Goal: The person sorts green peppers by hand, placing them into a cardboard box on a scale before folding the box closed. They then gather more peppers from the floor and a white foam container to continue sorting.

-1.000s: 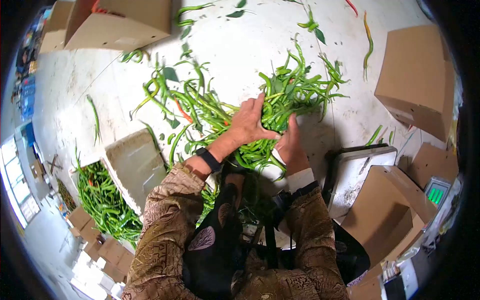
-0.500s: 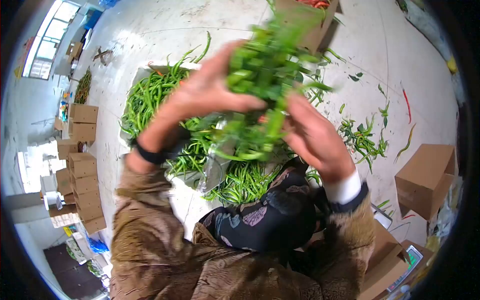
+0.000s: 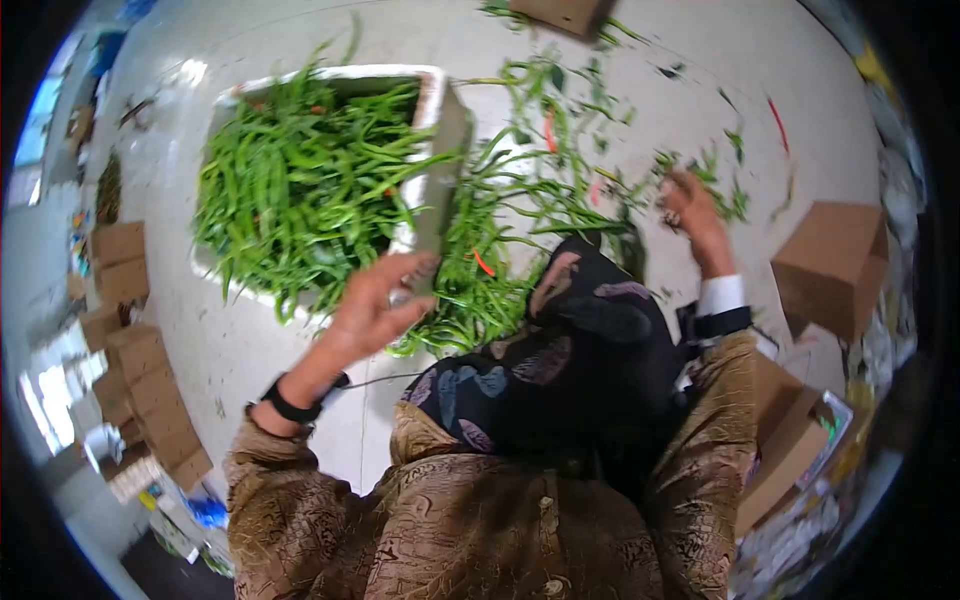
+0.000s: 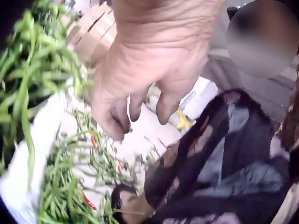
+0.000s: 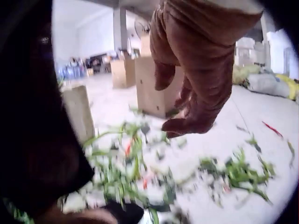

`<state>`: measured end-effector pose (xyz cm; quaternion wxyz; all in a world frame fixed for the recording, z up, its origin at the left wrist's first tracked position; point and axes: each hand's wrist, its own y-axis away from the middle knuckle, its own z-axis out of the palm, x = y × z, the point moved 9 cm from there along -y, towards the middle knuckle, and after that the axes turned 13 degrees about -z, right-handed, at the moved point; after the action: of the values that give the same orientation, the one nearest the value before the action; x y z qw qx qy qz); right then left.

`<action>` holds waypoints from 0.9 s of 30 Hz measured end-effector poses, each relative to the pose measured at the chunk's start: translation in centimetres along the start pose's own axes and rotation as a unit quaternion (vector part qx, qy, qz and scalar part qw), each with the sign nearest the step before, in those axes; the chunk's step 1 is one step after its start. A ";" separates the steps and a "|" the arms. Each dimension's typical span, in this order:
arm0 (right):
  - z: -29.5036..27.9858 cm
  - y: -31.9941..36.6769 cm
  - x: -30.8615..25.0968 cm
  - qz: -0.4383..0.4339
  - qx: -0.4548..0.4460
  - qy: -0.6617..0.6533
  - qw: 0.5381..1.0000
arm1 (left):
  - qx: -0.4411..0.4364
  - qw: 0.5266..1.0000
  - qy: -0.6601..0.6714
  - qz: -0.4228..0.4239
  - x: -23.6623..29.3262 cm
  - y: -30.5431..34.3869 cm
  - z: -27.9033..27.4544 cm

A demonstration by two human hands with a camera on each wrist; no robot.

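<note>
Green peppers with a few red ones [image 3: 290, 180] heap up in a white foam box [image 3: 432, 110] at the left of the head view. My left hand [image 3: 375, 305] is near the box's lower right corner, its fingers bent loosely around nothing; the left wrist view shows this hand [image 4: 154, 70] empty above loose peppers [image 4: 60, 182]. My right hand [image 3: 695, 215] hangs over the floor by a small scattered pile, and in the right wrist view the hand [image 5: 198, 70] has loosely curled fingers with nothing in them. More peppers [image 3: 480, 220] lie between box and knee.
A cardboard box [image 3: 835, 265] stands on the floor at the right, another [image 3: 565, 12] at the top edge. Stacked cartons [image 3: 155, 380] line the left side. A red pepper [image 3: 778, 125] and scattered leaves lie on the pale floor [image 3: 690, 40].
The bunch of peppers held between both hands has left them. The hands have moved apart, left toward the foam box, right over the floor. The head view has shifted, showing the foam box larger.
</note>
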<state>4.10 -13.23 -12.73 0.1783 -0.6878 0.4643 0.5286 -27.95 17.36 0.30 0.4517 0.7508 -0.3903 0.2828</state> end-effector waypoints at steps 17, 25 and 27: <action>-11.2 13.6 24.7 0.179 0.381 -0.026 0.907 | 0.279 0.944 -0.156 -0.077 -8.0 -41.1 6.9; -21.0 1.3 25.1 0.059 0.265 0.329 0.905 | 0.348 0.881 -0.216 -0.235 -18.2 -52.1 0.9; -21.4 -2.1 25.1 0.024 0.240 0.376 0.895 | 0.340 0.876 -0.233 -0.252 -17.3 -53.7 2.6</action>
<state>18.15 -39.25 -27.56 0.1377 -0.7604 0.6255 0.1076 8.18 36.22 -38.83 0.1202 0.9751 -0.1618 0.0920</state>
